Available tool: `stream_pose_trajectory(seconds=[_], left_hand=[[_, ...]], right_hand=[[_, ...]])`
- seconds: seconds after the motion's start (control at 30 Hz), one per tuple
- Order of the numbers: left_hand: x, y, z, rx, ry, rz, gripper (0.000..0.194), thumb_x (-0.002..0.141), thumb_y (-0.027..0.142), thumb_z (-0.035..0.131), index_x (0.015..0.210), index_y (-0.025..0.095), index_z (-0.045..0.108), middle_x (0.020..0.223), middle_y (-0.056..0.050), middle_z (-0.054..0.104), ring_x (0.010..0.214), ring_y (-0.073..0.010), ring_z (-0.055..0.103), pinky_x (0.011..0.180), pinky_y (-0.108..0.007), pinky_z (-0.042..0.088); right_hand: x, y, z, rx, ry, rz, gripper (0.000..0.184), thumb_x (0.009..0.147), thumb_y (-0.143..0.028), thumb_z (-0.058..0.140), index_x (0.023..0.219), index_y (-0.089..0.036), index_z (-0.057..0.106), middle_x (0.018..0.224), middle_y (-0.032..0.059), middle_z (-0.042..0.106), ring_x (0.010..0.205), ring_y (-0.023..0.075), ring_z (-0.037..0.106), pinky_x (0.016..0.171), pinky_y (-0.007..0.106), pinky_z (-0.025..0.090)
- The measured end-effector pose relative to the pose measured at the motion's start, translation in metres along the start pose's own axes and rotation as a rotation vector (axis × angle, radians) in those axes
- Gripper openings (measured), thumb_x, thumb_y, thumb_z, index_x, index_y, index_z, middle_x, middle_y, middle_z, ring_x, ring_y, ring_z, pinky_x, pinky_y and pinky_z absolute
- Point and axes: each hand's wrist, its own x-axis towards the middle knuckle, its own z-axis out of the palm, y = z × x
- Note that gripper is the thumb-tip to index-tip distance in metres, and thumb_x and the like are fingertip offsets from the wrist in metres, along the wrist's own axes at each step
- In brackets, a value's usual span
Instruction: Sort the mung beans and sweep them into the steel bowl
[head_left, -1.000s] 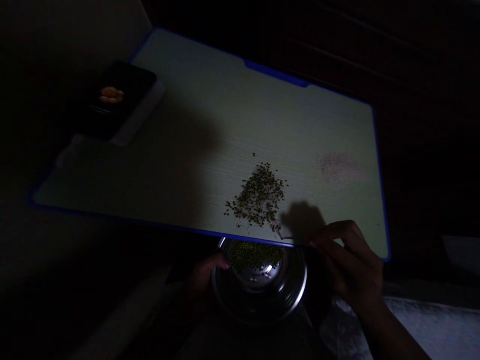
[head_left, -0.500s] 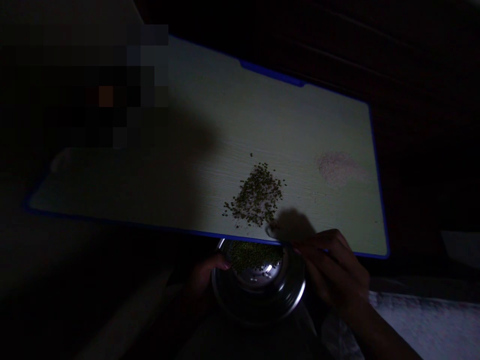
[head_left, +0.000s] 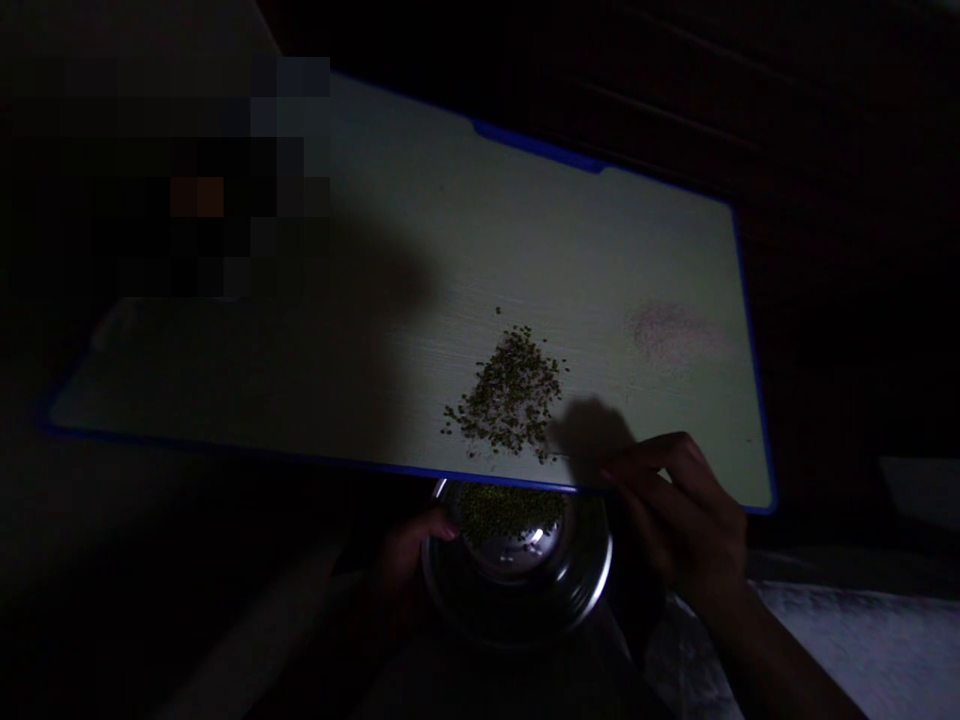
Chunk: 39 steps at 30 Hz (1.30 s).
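Below the near edge of a pale, blue-rimmed board (head_left: 525,230), a shiny metal bowl (head_left: 517,610) holds small green beans (head_left: 499,510). My left hand (head_left: 409,545) grips the bowl's left side, thumb over the rim. On the board, close to that edge, lies a loose patch of the same kind of beans (head_left: 514,390). My right hand (head_left: 679,510) is at the board's near edge, right of the patch, with thumb and fingers pinched together. Whatever may be between those fingertips is too dark to make out.
A small heap of pale, pinkish powder or grains (head_left: 667,333) lies on the board's right side. Pixelation covers the upper left. A light, textured cloth-like surface (head_left: 862,640) shows at the lower right. The scene is very dark.
My right hand has shifted slightly to the right and up, away from the bean patch, its shadow moving with it. My left hand keeps its hold on the bowl.
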Motion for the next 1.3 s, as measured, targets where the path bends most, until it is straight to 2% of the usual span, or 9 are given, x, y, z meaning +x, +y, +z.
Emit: stream_pose_trajectory(seconds=[0.23,0.37,0.47,0.57,0.73,0.87,1.03,1.13,1.3], left_hand=[[0.002,-0.001,-0.007,0.099,0.073,0.042,0.018,0.057,0.009,0.063,0.071,0.01,0.075,0.077,-0.013,0.074,0.072,-0.0288,0.068,0.072,-0.038,0.053],[-0.002,0.001,0.0,0.021,-0.011,-0.008,0.025,0.057,0.008,0.062,0.078,0.009,0.076,0.081,-0.015,0.074,0.075,-0.0301,0.068,0.076,-0.04,0.053],[-0.005,0.003,0.006,0.011,0.017,-0.031,0.025,0.054,0.007,0.061,0.074,0.007,0.076,0.076,-0.016,0.073,0.072,-0.0306,0.069,0.075,-0.04,0.054],[-0.003,0.002,0.004,-0.005,0.016,0.006,0.021,0.053,0.006,0.061,0.069,0.007,0.075,0.071,-0.014,0.073,0.065,-0.0255,0.067,0.07,-0.034,0.053],[-0.001,0.0,-0.001,0.016,-0.016,-0.015,0.025,0.056,0.009,0.063,0.077,0.007,0.076,0.084,-0.016,0.074,0.076,-0.0292,0.068,0.078,-0.039,0.053],[-0.009,0.005,0.006,0.038,0.016,-0.017,0.023,0.055,0.009,0.061,0.073,0.008,0.076,0.071,-0.015,0.072,0.068,-0.0278,0.067,0.072,-0.036,0.053],[-0.01,0.008,0.006,0.019,0.08,-0.06,0.023,0.052,0.008,0.061,0.071,0.008,0.076,0.071,-0.013,0.072,0.067,-0.0249,0.067,0.072,-0.033,0.053],[-0.009,0.008,0.003,0.024,0.06,-0.075,0.022,0.053,0.01,0.062,0.07,0.006,0.076,0.07,-0.015,0.072,0.065,-0.0265,0.067,0.068,-0.034,0.053],[-0.007,0.008,0.004,0.001,0.029,-0.055,0.026,0.052,0.008,0.061,0.073,0.007,0.077,0.079,-0.017,0.074,0.073,-0.0315,0.069,0.072,-0.039,0.054]], right_hand=[[-0.008,0.0,-0.004,0.032,0.006,0.001,0.041,0.076,0.002,0.065,0.113,-0.016,0.063,0.094,0.006,0.061,0.088,0.0166,0.055,0.07,0.033,0.048],[-0.01,0.0,-0.004,0.046,-0.018,-0.017,0.044,0.076,0.003,0.064,0.115,-0.017,0.062,0.094,0.0058,0.06,0.088,0.0166,0.054,0.069,0.033,0.048],[-0.012,0.001,-0.003,0.065,-0.025,-0.037,0.046,0.077,0.001,0.064,0.119,-0.018,0.061,0.097,0.0067,0.06,0.091,0.0179,0.054,0.07,0.035,0.049],[-0.013,0.001,-0.003,0.078,-0.04,-0.034,0.047,0.077,0.001,0.064,0.12,-0.018,0.061,0.099,0.0076,0.06,0.092,0.0186,0.054,0.071,0.035,0.049],[-0.012,-0.002,-0.003,0.097,-0.055,-0.024,0.047,0.078,0.003,0.062,0.12,-0.018,0.061,0.098,0.0074,0.06,0.092,0.0186,0.054,0.071,0.035,0.049],[-0.014,-0.005,-0.001,0.111,-0.053,-0.02,0.047,0.078,0.002,0.062,0.12,-0.019,0.062,0.098,0.0068,0.061,0.092,0.0185,0.055,0.071,0.036,0.05],[-0.016,-0.015,0.01,0.098,-0.02,0.03,0.046,0.077,0.0,0.065,0.118,-0.02,0.062,0.096,0.0047,0.063,0.089,0.0161,0.056,0.07,0.033,0.051],[-0.015,-0.019,0.016,0.048,0.012,0.075,0.041,0.077,-0.002,0.066,0.114,-0.019,0.063,0.093,0.0033,0.064,0.085,0.0141,0.057,0.069,0.031,0.05],[-0.011,-0.003,0.01,-0.107,0.154,0.216,0.027,0.079,-0.006,0.066,0.101,-0.021,0.066,0.088,0.0011,0.063,0.081,0.0129,0.058,0.069,0.029,0.048]])
